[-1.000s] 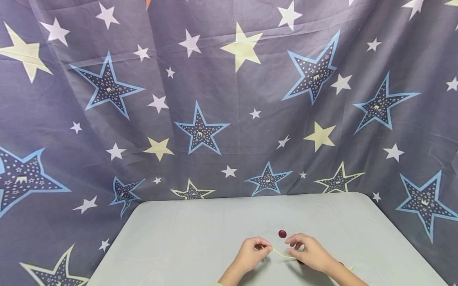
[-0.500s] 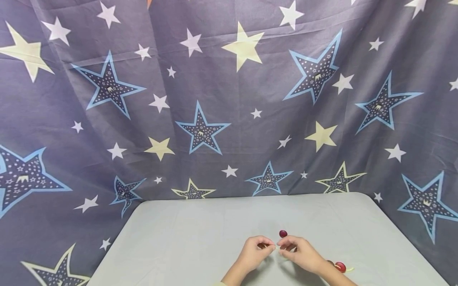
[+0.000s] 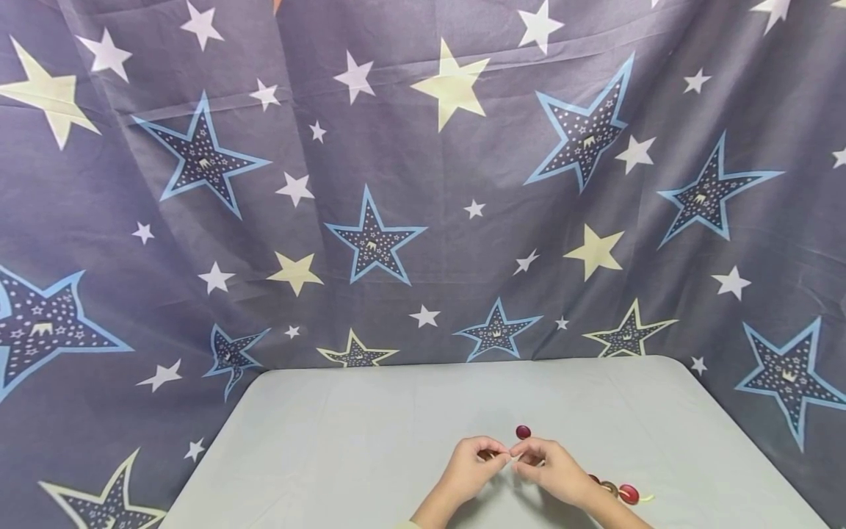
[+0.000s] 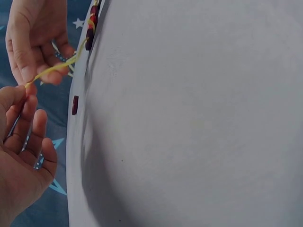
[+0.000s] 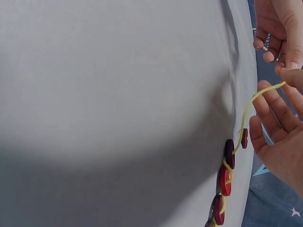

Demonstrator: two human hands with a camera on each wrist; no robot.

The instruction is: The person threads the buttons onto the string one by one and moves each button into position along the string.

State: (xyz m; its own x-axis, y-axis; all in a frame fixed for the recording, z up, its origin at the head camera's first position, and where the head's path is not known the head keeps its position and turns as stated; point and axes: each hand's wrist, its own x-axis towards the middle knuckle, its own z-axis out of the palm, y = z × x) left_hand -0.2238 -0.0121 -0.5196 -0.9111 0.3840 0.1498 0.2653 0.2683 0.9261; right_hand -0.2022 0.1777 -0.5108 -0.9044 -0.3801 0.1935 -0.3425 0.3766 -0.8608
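My left hand [image 3: 465,472] and right hand [image 3: 554,472] meet fingertip to fingertip above the table in the head view. Between thumb and forefinger, the left hand pinches a yellow string [image 4: 52,69] near its end. The right hand's thumb and forefinger pinch the same string close beside, as the right wrist view shows. From there the string hangs down to a row of strung round buttons, among them a red button [image 5: 226,180] and a dark red button [image 5: 230,153]. Apart from these, a loose dark red button [image 3: 523,432] lies just beyond the fingertips.
The pale grey table [image 3: 370,433] carries everything. Strung buttons, with a red button [image 3: 629,494] at the end, lie beside the right forearm, a short yellow tail [image 3: 648,498] sticking out. A star-patterned curtain [image 3: 396,184] hangs behind the table.
The right hand has moved left along the string to meet the left hand, which shifted slightly. More of the strung buttons shows beside the right forearm. The loose button stays in place.
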